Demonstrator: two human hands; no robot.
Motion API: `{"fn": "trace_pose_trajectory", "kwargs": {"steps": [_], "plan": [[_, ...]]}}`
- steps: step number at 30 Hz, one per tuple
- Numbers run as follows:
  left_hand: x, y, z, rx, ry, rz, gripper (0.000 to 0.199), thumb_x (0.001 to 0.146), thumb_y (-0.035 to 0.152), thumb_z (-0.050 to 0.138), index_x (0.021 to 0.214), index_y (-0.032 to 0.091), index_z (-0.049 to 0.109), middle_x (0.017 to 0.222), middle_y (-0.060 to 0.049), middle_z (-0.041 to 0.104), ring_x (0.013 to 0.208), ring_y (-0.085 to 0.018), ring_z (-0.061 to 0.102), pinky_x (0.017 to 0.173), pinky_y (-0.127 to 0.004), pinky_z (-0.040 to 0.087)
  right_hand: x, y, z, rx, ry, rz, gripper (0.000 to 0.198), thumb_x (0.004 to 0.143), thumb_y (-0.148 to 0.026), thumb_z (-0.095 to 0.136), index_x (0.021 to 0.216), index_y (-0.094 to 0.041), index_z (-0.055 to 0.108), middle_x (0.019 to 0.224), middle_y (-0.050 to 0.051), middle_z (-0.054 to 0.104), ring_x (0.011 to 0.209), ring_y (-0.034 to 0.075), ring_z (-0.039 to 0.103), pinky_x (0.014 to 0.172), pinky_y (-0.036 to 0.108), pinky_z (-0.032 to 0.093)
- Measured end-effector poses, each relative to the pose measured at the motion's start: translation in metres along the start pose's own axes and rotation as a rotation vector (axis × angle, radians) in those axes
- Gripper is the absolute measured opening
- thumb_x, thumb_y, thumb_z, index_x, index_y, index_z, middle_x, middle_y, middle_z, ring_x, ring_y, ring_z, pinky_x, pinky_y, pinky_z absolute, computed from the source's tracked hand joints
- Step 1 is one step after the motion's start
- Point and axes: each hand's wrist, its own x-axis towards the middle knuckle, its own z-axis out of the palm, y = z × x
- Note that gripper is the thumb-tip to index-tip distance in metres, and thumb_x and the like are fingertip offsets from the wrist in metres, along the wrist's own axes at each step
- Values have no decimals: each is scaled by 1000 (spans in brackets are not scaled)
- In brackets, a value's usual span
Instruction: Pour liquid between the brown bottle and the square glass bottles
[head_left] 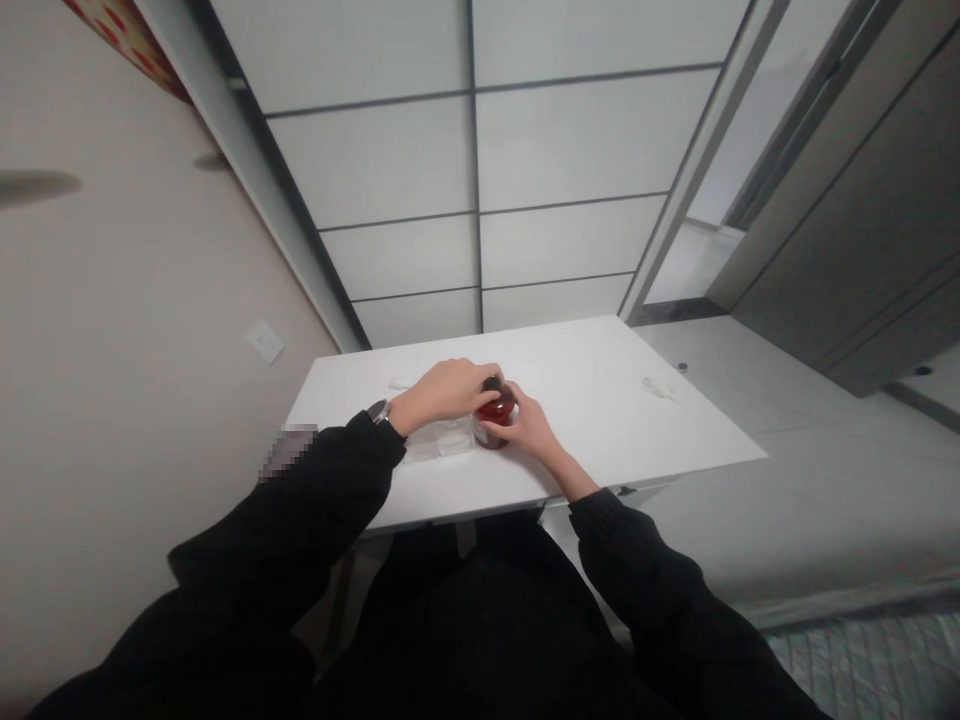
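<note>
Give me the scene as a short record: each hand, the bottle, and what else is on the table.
left hand: at the dark cap, over the bottle's top
right hand: around the side of the bottle
bottle: reddish, appears upright, between the hands
beside bottle: clear item, partly below the left hand, details blurred
far right: small pale item, too small to identify
surface: white table
left wrist: watch

The bottle [500, 408] stands on the table [592, 430], doors [570, 140] behind it, a wall socket [265, 342] to the left.
</note>
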Motion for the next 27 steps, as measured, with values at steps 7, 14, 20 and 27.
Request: {"fn": "trace_pose_trajectory", "kwargs": {"steps": [7, 14, 20, 27], "plan": [[33, -25, -29, -217, 179, 18, 28, 103, 39, 65, 118, 18, 77, 94, -5, 77, 84, -19, 67, 80, -31, 47, -7, -6, -8, 17, 4, 26, 73, 74, -51, 86, 138, -26, 63, 135, 11, 77, 123, 38, 73, 104, 49, 58], [76, -79, 13, -328, -36, 5, 29, 88, 26, 78, 114, 15, 73, 100, -6, 80, 88, -20, 72, 80, -30, 53, -23, -2, -34, 4, 35, 86, 72, 73, -52, 86, 136, -26, 62, 136, 13, 76, 124, 39, 73, 104, 51, 58], [104, -97, 66, -314, -196, 97, 24, 86, 12, 71, 109, 14, 78, 108, -9, 80, 90, -20, 72, 84, -30, 53, -45, 26, -91, -179, 234, 201, 72, 75, -62, 83, 133, -24, 63, 130, 16, 76, 118, 37, 74, 101, 53, 60], [129, -103, 106, -407, -352, 368, 46, 89, 9, 67, 134, 13, 73, 118, -11, 79, 106, -21, 72, 97, -30, 51, -40, 18, -89, -318, 341, 169, 71, 77, -59, 86, 133, -23, 62, 123, 14, 77, 110, 35, 77, 94, 55, 64]]}}
